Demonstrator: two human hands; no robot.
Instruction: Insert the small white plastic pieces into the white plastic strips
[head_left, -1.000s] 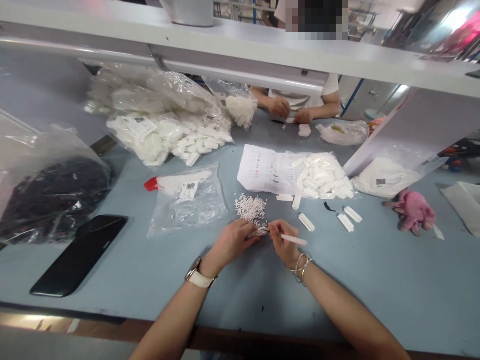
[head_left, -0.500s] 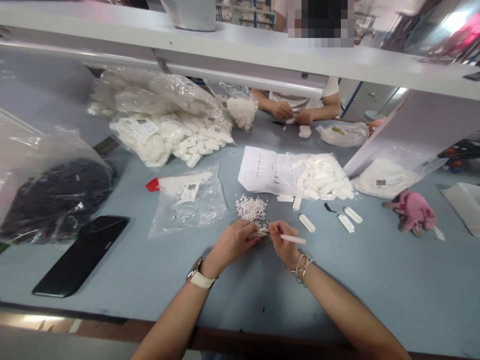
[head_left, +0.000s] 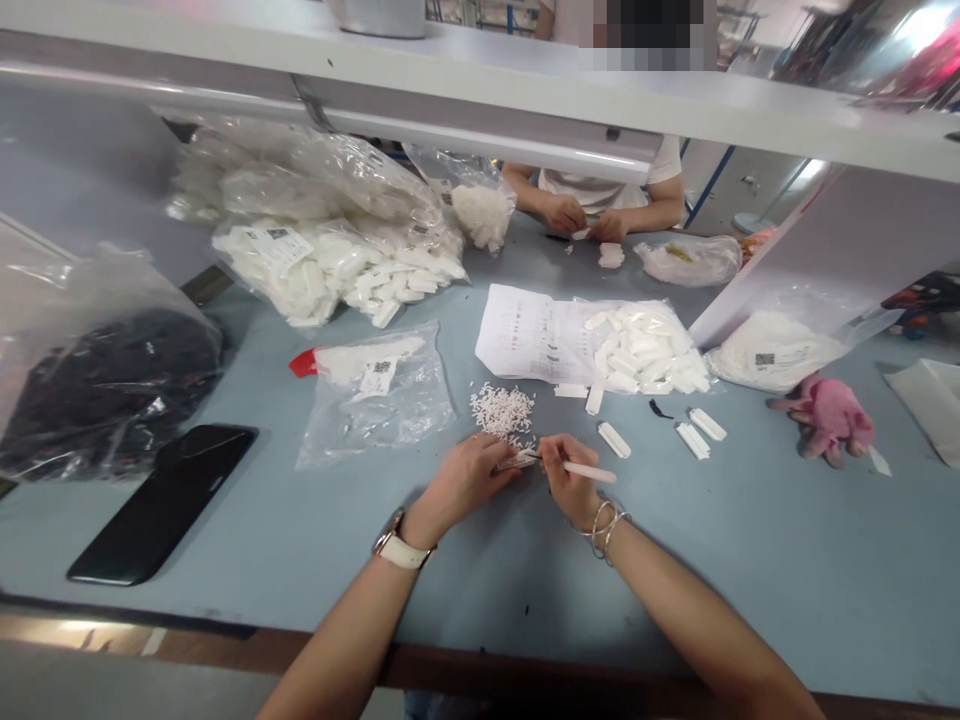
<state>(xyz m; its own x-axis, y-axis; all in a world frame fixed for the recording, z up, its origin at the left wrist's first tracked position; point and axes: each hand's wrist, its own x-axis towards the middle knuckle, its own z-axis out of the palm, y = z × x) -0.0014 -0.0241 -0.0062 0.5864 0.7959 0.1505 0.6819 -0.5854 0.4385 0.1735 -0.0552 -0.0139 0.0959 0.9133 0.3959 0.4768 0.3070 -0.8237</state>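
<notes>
My left hand (head_left: 472,474) is closed on a small white plastic piece (head_left: 517,460) at the table's middle, its fingers covering much of it. In my right hand (head_left: 568,478) is a slim tool with a pale pink handle (head_left: 592,471), held like a pen. The tool's dark thin tip meets the right end of the white piece. Just beyond my fingers lies a heap of tiny white pellet-like parts (head_left: 501,410). Several more white plastic pieces (head_left: 615,440) rest to the right of my right hand.
A printed sheet (head_left: 517,335) lies behind the heap, beside a bag of white pieces (head_left: 649,345). On the left are a clear bag (head_left: 382,400), a black phone-like slab (head_left: 161,505) and large full bags (head_left: 300,270). A pink glove (head_left: 832,415) lies right. Opposite, a person's hands (head_left: 585,218) work.
The whole view has shifted slightly upward. Both hands keep nearly the same place and hold; the tool has moved only a little at the white piece.
</notes>
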